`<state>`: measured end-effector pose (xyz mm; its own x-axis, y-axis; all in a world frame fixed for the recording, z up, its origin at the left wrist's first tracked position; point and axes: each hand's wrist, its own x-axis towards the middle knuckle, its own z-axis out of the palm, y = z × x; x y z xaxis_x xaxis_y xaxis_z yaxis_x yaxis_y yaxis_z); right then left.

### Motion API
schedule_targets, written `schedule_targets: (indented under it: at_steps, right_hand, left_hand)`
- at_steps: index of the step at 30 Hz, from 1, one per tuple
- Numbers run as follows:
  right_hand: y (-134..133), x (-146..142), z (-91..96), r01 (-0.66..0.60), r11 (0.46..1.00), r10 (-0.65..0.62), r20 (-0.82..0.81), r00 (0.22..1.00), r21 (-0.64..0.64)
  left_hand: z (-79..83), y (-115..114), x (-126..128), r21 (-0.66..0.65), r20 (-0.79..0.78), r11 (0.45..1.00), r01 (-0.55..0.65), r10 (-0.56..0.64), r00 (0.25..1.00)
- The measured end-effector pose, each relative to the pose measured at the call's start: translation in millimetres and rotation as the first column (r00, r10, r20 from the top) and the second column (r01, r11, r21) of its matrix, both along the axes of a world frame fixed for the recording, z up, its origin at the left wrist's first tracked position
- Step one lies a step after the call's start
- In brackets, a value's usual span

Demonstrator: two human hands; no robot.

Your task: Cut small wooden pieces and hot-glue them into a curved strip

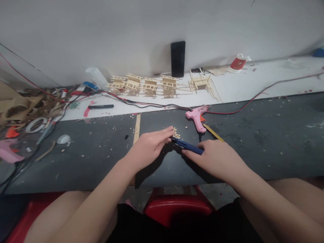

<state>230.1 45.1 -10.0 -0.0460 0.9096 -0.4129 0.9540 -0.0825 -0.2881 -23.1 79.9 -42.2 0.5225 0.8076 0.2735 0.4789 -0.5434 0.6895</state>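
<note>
My right hand [215, 157] grips a dark blue utility knife [188, 146] low over the dark grey table, its tip pointing left. A small pile of pale wooden bits [175, 133] lies just beyond that tip. My left hand [154, 143] reaches in from the other side, fingers stretched out along the edge of the pile, thumb apart and close to the knife's tip. Whether the left fingers touch any bits is unclear. Beyond my right hand, a pink glue gun [197, 118] lies on its side, with a yellow strip [213, 132] beside it.
Several miniature wooden carts [149, 84] line the white ledge, near a black phone [178, 59] leaning on the wall. A red-and-white paper cup [238, 63] is further right. Cables [141, 105] cross the ledge. Cardboard scraps [20, 104] and another pink glue gun [9, 151] are leftward.
</note>
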Motion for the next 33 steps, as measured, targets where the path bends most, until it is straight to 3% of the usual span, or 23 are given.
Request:
schedule_targets:
  at_steps: [6,10,13,16,19,25,33]
  right_hand:
    - [2.5,11.8,1.1,0.042,0.999,-0.042,-0.088,0.995,-0.006]
    - [3.4,20.9,5.8,0.097,0.995,-0.098,-0.210,0.973,-0.013]
    - [-0.4,25.0,8.2,0.159,0.987,-0.159,-0.359,0.920,-0.030]
    - [-9.4,21.5,5.2,0.204,0.976,-0.213,-0.559,0.801,-0.079]
    - [-19.6,10.9,-1.7,0.198,0.968,-0.243,-0.750,0.615,-0.152]
    - [-31.9,-4.0,-7.2,-0.003,0.959,-0.272,-0.922,0.277,-0.284]
    - [-38.6,-4.4,-8.9,-0.087,0.928,-0.351,-0.929,0.117,-0.361]
  left_hand:
    - [6.5,-2.9,3.5,-0.257,0.168,0.944,-0.208,0.256,0.952]
    - [7.5,-7.7,2.6,-0.382,0.312,0.899,-0.213,0.343,0.886]
    - [10.2,-20.2,3.4,-0.416,0.396,0.894,-0.164,0.341,0.853]
    - [15.5,-40.3,8.6,-0.397,0.454,0.912,-0.102,0.292,0.842]
    - [21.0,-58.9,15.8,-0.374,0.433,0.926,-0.043,0.215,0.875]
    - [27.6,-69.4,24.4,-0.287,0.369,0.958,0.004,0.107,0.923]
    - [24.0,-73.9,29.3,-0.214,0.433,0.976,-0.032,0.124,0.893]
